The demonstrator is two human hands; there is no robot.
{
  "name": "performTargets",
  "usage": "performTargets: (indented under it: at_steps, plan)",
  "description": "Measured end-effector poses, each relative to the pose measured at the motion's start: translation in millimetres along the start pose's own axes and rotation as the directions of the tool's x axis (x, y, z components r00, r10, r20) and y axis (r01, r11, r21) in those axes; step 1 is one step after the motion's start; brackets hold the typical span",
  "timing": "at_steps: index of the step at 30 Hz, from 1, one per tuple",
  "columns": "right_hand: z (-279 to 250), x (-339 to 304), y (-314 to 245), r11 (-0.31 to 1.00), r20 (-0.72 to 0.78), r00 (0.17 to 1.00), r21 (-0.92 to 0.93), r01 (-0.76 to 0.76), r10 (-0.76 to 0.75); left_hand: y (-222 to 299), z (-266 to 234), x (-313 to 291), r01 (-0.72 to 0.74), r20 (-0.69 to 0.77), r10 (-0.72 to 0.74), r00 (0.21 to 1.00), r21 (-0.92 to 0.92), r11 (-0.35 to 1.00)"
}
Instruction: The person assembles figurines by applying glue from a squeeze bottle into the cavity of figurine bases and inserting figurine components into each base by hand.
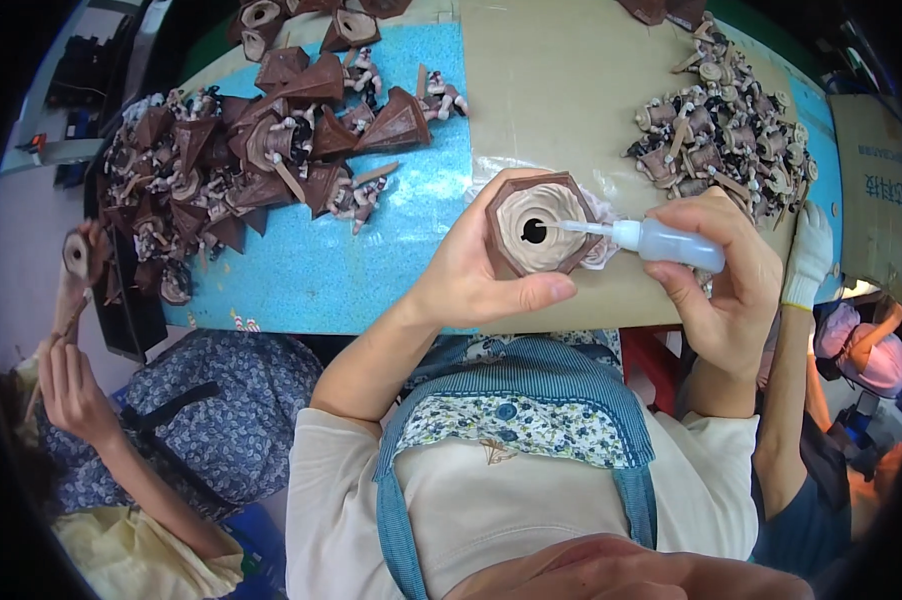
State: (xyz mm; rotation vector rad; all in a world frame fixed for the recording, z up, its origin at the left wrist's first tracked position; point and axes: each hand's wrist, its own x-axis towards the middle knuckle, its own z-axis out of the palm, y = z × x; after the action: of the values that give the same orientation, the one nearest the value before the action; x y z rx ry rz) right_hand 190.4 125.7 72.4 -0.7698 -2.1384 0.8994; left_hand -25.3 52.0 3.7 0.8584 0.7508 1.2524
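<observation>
My left hand [471,270] is closed round a brown, many-sided piece [506,200] with a beige, ridged inner face and a dark hole in its middle. In my right hand [726,285] is a small translucent squeeze bottle [676,246], gripped between thumb and fingers. Its thin nozzle points left, with the tip at the rim of the hole. Behind the held piece, some crumpled clear plastic [603,240] shows on the table.
Brown cone-shaped pieces and small figures form a heap [271,140] on the blue table covering [271,270]. Another heap of small beige and black figures [731,120] is at the right. A co-worker's gloved hand [811,255] rests beside it; another person's hand [76,390] is at far left.
</observation>
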Motion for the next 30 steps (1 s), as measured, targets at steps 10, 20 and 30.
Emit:
performTargets:
  at_steps: [10, 20, 30]
  plan:
    - [14, 19, -34, 0.98, 0.07, 0.992, -0.167, 0.111, -0.1, 8, -5, -12, 0.058, 0.023, -0.057, 0.998, -0.043, 0.997]
    - [10, 21, -34, 0.975, 0.09, 0.991, -0.192, 0.111, -0.096, 4, -1, -10, 0.092, 0.005, -0.092, 0.996, -0.116, 0.989]
    - [13, 4, 1, 0.951, -0.048, 0.977, 0.245, -0.191, 0.208, 21, -4, -6, 0.119, -0.087, -0.111, 0.99, 0.093, 0.989]
